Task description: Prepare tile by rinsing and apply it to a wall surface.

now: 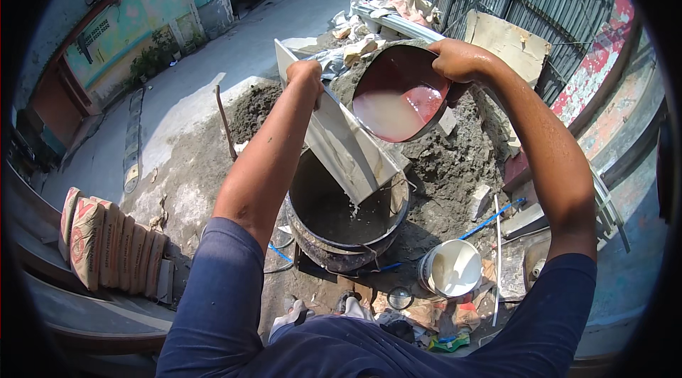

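Observation:
My left hand [307,79] is closed on the upper end of a long pale panel [332,135], which slants down over a large dark tub [312,229]. Drops fall from the panel's lower end into the tub, whose inside is shadowed. My right hand [455,65] grips the rim of a dark container [401,94] with a red inside and milky liquid in it, tilted over the right side of the panel. A white bucket [450,267] stands right of the tub.
Stacked paper sacks [106,243] sit at left. A mound of grey sand [447,165], an upright handle [226,122], debris [408,8] and a corrugated fence [526,23] lie beyond. Blue pipes [490,218] run near the bucket. An alley [277,19] runs past at back left.

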`<control>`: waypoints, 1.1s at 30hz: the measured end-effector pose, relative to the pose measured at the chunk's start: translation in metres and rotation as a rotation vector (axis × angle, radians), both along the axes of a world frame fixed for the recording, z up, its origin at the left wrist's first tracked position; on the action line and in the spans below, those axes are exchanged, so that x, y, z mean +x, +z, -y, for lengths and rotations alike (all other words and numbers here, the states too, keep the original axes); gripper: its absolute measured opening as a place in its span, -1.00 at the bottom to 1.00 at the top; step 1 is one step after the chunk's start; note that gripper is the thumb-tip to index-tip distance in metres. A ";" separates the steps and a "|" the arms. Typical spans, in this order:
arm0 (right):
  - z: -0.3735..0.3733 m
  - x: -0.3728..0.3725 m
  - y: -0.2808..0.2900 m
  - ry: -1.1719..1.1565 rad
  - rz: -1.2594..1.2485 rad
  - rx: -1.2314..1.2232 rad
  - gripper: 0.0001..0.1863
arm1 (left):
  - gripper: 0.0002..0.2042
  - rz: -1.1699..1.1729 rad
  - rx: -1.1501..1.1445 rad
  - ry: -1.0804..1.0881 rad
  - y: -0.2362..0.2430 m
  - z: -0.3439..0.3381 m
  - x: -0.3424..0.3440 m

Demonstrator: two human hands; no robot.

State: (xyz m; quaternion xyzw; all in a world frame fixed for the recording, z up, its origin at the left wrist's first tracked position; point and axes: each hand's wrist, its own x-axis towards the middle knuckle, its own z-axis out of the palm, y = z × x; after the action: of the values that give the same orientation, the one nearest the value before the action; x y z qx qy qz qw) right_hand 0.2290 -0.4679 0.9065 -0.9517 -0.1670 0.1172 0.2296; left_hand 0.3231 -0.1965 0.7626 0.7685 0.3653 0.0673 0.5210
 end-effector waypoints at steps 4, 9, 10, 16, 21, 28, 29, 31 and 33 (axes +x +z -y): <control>-0.029 0.003 -0.005 0.090 0.047 -0.008 -0.62 | -0.92 0.023 -0.199 0.069 0.007 -0.008 -0.044; -0.055 0.012 -0.015 0.100 0.203 -0.176 -0.70 | -0.88 0.196 -0.164 0.042 0.012 0.005 -0.085; -0.061 0.012 -0.018 0.129 0.300 -0.302 -0.76 | -0.88 0.184 -0.157 0.035 0.010 0.006 -0.086; -0.091 0.003 -0.029 0.224 0.289 -0.408 -0.75 | -0.90 0.213 -0.175 -0.125 -0.004 -0.012 -0.101; -0.116 -0.024 -0.029 0.195 0.103 -0.369 -0.70 | -0.81 0.350 -0.347 -0.130 -0.023 -0.042 -0.116; -0.118 -0.046 -0.048 0.427 0.388 -0.495 -0.73 | -0.71 0.468 -0.506 -0.247 -0.034 -0.045 -0.148; -0.118 -0.047 -0.055 0.423 0.463 -0.391 -0.77 | -0.67 0.460 -0.495 -0.226 -0.029 -0.037 -0.155; -0.121 -0.046 -0.065 0.376 0.433 -0.251 -0.81 | -0.66 0.472 -0.500 -0.249 -0.034 -0.039 -0.161; -0.127 -0.045 -0.078 0.385 0.499 -0.161 -0.79 | -0.62 0.483 -0.491 -0.301 -0.038 -0.046 -0.170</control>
State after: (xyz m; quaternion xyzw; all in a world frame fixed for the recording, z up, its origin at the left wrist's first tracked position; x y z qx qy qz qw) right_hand 0.1839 -0.3414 0.8285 -0.9171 -0.3852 -0.0655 0.0793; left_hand 0.1527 -0.1508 0.7248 0.6276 0.1201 0.0796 0.7651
